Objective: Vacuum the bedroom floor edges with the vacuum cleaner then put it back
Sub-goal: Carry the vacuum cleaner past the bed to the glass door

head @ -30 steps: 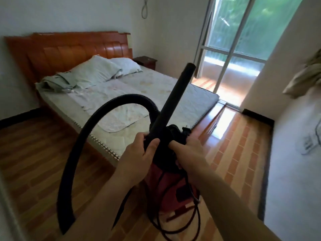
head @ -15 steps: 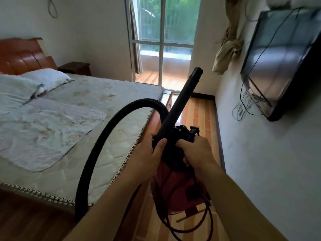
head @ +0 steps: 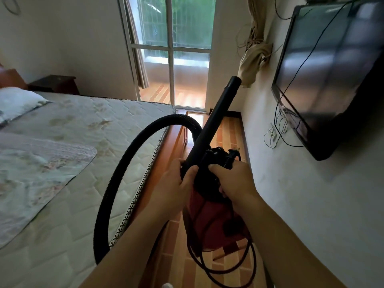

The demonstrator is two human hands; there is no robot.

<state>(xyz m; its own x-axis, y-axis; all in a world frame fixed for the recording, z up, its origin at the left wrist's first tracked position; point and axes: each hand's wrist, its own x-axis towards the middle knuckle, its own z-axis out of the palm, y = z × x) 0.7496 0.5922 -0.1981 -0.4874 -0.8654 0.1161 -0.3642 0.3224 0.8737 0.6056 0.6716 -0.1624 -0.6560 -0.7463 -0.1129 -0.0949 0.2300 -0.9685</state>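
A red vacuum cleaner (head: 212, 221) with a black top hangs off the floor in front of me, carried in both hands. My left hand (head: 174, 183) grips the base of its black rigid tube (head: 216, 117), which points up toward the window. My right hand (head: 234, 179) grips the black handle on top. The ribbed black hose (head: 116, 183) loops out left over the mattress edge and back to the tube. A black power cord (head: 234, 269) dangles in loops under the body.
The bed (head: 72, 163) fills the left side, its wooden frame bordering a narrow strip of wood floor (head: 230, 129). On the right is a white wall with a mounted television (head: 328, 75) and hanging cables (head: 276, 129). A glass balcony door (head: 172, 59) stands ahead, a nightstand (head: 54, 84) far left.
The view has swung right from the bed to the aisle between bed and wall. Both hands keep the same hold on the vacuum, which has come closer to the wall.
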